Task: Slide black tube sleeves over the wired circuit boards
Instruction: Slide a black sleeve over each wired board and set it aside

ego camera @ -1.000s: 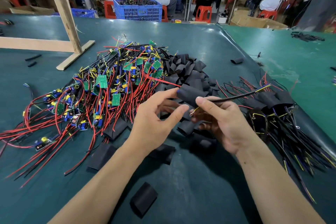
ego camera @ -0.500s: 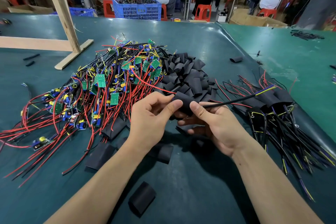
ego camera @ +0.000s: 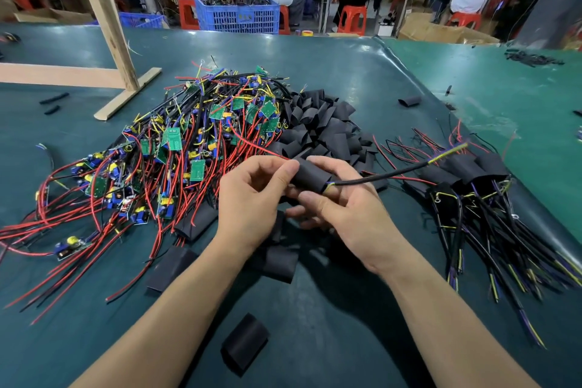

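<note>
Both hands hold one black tube sleeve [ego camera: 310,178] above the table's middle. My left hand [ego camera: 252,198] pinches its left end, where a red wire leaves toward the pile. My right hand [ego camera: 343,201] curls round its right end. The board is hidden inside the sleeve; a black cable [ego camera: 396,172] with yellow and purple ends sticks out to the right. A big heap of wired green circuit boards [ego camera: 176,151] lies at the left. Behind my hands sits a heap of empty black sleeves [ego camera: 321,126].
Sleeved boards with black cables [ego camera: 472,195] are piled at the right. Loose flat sleeves lie near me [ego camera: 244,343] [ego camera: 171,268]. A wooden frame [ego camera: 104,22] stands at the back left. A blue crate [ego camera: 236,12] and seated people are beyond the table.
The sleeve has gone further over the board, whose cable end now comes out of the right opening. Both hands have closed round the sleeve and risen slightly.
</note>
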Available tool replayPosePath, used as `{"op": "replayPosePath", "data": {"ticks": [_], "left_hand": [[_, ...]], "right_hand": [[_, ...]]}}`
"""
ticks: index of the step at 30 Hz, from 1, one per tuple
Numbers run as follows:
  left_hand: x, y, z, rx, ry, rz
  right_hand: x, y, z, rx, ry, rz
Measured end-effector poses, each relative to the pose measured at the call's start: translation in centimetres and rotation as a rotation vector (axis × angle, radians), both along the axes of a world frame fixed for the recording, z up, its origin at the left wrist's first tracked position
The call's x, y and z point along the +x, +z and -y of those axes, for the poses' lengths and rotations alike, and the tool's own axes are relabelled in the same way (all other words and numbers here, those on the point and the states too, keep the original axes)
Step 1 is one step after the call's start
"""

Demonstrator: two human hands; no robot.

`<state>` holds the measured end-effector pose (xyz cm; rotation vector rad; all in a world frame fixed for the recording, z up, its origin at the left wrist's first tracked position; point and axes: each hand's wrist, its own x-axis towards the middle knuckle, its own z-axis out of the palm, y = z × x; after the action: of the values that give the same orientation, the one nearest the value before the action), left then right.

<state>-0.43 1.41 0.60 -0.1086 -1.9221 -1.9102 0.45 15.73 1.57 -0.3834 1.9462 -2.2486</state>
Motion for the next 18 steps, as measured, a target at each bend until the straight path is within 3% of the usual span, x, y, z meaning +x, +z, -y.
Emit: {"op": "replayPosePath", "data": {"ticks": [10,15,18], "left_hand": [[0.2,0.0,-0.2,0.004,-0.005,0.022],[0.2,0.0,0.0,-0.023,-0.014,0.021],[0.3,0.1,0.0,-0.136,0.007,-0.032]], "right_hand": [[-0.2,-1.4,0.8,0.191,-0.179,-0.277],[-0.2,-1.7,0.9,0.241,-0.227,-0.294],[-0.2,-1.2,0.4,0.235,-0.239,-0.268]]}}
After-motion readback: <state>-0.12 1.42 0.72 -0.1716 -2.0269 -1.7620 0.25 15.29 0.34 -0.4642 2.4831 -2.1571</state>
